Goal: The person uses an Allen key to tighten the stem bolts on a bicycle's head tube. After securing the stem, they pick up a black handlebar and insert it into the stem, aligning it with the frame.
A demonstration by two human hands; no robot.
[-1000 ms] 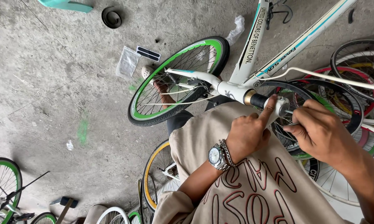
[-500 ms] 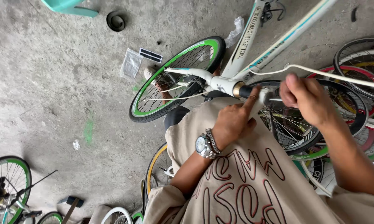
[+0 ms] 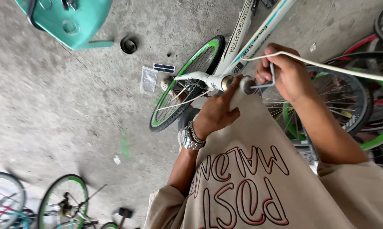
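Observation:
A white bicycle frame (image 3: 259, 32) with a green-rimmed front wheel (image 3: 184, 85) stands in front of me. My left hand (image 3: 217, 111), with a metal watch on the wrist, rests its fingers on the top of the white head tube (image 3: 217, 81) by a small round cap (image 3: 246, 86). My right hand (image 3: 285, 74) grips a bent metal hex key (image 3: 263, 84) whose short end sits in that cap. A white cable (image 3: 336, 68) runs over my right hand toward the right.
A teal plastic stool (image 3: 68, 19) stands at the top left, near a black ring (image 3: 128, 44) and a small clear bag (image 3: 149, 79) on the concrete floor. Other bicycle wheels crowd the right side (image 3: 353, 106) and the bottom left (image 3: 60, 199).
My view has swung left and closer. My right hand has turned with the hex key and now sits higher above the head tube. My left hand stays on the tube top.

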